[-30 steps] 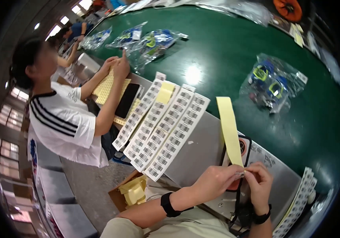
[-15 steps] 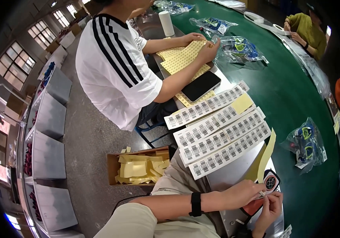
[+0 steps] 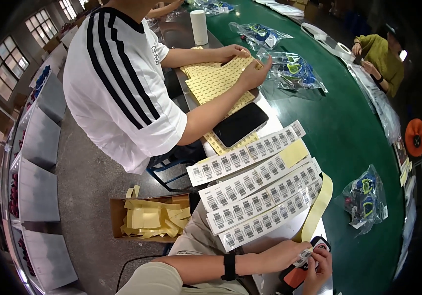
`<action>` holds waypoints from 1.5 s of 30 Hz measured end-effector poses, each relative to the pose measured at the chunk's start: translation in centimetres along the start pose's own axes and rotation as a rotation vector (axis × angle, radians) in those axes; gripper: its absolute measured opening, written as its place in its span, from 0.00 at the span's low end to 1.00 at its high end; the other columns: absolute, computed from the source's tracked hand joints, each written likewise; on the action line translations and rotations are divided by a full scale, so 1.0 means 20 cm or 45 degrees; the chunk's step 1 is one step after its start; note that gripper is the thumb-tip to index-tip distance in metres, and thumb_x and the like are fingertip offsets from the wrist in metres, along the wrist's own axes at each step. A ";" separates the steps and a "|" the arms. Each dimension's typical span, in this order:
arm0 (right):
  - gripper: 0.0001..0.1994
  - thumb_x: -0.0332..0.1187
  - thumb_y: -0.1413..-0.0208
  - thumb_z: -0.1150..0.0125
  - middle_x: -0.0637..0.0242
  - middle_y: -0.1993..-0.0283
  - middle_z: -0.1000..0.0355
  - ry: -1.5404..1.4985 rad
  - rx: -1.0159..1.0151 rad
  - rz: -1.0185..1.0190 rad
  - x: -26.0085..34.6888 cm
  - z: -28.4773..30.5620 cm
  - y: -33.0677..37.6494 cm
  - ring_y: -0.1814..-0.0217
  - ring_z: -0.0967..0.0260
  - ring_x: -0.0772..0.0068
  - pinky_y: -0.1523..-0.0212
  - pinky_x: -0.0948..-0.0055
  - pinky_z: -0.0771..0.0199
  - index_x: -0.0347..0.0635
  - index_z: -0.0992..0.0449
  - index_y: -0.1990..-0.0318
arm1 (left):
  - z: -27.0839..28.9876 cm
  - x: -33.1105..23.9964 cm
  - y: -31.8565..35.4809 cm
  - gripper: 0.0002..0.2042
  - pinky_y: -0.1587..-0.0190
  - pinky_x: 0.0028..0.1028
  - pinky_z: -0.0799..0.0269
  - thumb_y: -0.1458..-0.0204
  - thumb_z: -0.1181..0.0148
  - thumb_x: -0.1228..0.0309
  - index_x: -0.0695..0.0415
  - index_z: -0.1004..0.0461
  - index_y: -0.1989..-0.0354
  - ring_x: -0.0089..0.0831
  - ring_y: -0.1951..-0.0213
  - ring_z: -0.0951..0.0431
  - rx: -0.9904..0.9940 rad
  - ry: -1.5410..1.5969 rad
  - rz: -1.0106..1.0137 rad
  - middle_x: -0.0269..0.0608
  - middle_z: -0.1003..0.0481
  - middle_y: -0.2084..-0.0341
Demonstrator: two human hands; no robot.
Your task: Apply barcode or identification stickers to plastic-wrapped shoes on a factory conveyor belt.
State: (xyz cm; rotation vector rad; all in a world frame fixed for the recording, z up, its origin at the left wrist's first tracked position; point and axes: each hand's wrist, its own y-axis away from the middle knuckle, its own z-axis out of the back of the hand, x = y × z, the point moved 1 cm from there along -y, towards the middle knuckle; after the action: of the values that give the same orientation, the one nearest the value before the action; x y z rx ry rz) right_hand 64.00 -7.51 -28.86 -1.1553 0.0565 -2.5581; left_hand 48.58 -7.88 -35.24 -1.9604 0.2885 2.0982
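My left hand (image 3: 282, 256), with a black band at its wrist, is closed on a small barcode label strip (image 3: 302, 256). A long yellow backing strip (image 3: 316, 210) curls up from beside its fingers. Close to its right, my right hand (image 3: 320, 268) has its fingertips pinched together at the end of the label strip. Beneath both hands lies a phone (image 3: 293, 278) in a black and orange case, its camera end showing past the fingers. Several long white sheets of barcode labels (image 3: 265, 194) lie fanned out beyond my hands.
A co-worker in a white shirt (image 3: 117, 93) handles yellow label sheets (image 3: 211, 81) beside a black phone (image 3: 240, 124). Bagged blue-green goods (image 3: 366, 199) lie on the green table (image 3: 314, 132). A box of yellow scraps (image 3: 117, 216) stands on the floor. Another person (image 3: 388, 61) sits across.
The whole view has shifted, with my hands lower and further left in it. The barcode label strip now shows between my fingers, and the yellow strip bends over more.
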 end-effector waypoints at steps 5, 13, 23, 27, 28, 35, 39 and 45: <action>0.07 0.21 0.48 0.40 0.58 0.58 0.27 0.034 -0.016 -0.139 0.06 -0.01 -0.10 0.55 0.30 0.63 0.59 0.72 0.30 0.33 0.23 0.62 | -0.01 0.05 0.00 0.19 0.66 0.40 0.31 0.47 0.48 0.77 0.58 0.37 0.45 0.48 0.69 0.24 -0.008 0.194 0.010 0.52 0.27 0.74; 0.06 0.19 0.51 0.39 0.55 0.59 0.27 0.192 0.115 -0.124 0.10 -0.03 -0.24 0.60 0.28 0.61 0.62 0.71 0.29 0.32 0.22 0.64 | 0.01 0.19 -0.04 0.16 0.68 0.38 0.31 0.46 0.49 0.76 0.61 0.35 0.49 0.48 0.72 0.25 -0.263 0.396 -0.124 0.52 0.27 0.72; 0.04 0.20 0.51 0.40 0.56 0.61 0.26 0.218 0.261 -0.181 0.12 -0.03 -0.30 0.58 0.29 0.59 0.58 0.70 0.30 0.32 0.23 0.66 | -0.02 0.14 0.00 0.12 0.64 0.36 0.27 0.46 0.49 0.76 0.63 0.32 0.53 0.45 0.67 0.23 -0.216 0.418 -0.059 0.50 0.25 0.69; 0.04 0.19 0.51 0.40 0.57 0.61 0.27 0.142 0.278 -0.131 0.15 -0.01 -0.26 0.58 0.30 0.60 0.58 0.70 0.30 0.32 0.23 0.66 | 0.00 0.05 0.02 0.11 0.63 0.35 0.26 0.46 0.49 0.76 0.64 0.30 0.55 0.44 0.66 0.22 -0.196 0.333 -0.114 0.48 0.24 0.67; 0.04 0.19 0.51 0.40 0.58 0.61 0.27 0.085 0.268 -0.100 0.15 0.00 -0.25 0.58 0.30 0.60 0.58 0.70 0.30 0.32 0.24 0.66 | 0.02 0.02 0.02 0.11 0.63 0.34 0.26 0.46 0.50 0.76 0.64 0.30 0.55 0.44 0.65 0.22 -0.183 0.287 -0.144 0.48 0.24 0.67; 0.04 0.18 0.51 0.40 0.58 0.60 0.28 0.096 0.104 0.120 0.07 0.05 -0.07 0.57 0.31 0.60 0.57 0.69 0.30 0.31 0.24 0.66 | 0.04 -0.03 0.04 0.10 0.62 0.31 0.26 0.45 0.48 0.74 0.64 0.27 0.57 0.38 0.66 0.21 -0.144 -0.024 -0.186 0.45 0.23 0.65; 0.05 0.18 0.51 0.40 0.57 0.59 0.27 0.113 -0.017 0.230 0.10 0.08 -0.03 0.55 0.30 0.60 0.55 0.67 0.30 0.33 0.25 0.66 | 0.01 0.04 0.03 0.22 0.68 0.34 0.33 0.46 0.47 0.75 0.57 0.39 0.41 0.41 0.74 0.29 -0.080 0.095 -0.088 0.48 0.30 0.76; 0.02 0.20 0.48 0.43 0.59 0.60 0.27 -0.024 -0.304 0.075 0.05 0.26 0.09 0.57 0.29 0.63 0.56 0.71 0.31 0.33 0.25 0.67 | 0.03 -0.03 0.03 0.19 0.70 0.32 0.34 0.44 0.46 0.72 0.57 0.37 0.43 0.36 0.77 0.30 -0.069 0.071 -0.013 0.45 0.31 0.80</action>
State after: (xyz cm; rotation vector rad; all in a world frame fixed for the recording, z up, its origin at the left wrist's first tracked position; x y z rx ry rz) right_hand 67.82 -9.08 -24.93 -1.2413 0.3952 -2.5390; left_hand 47.96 -8.28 -34.60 -2.0491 0.2338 2.0689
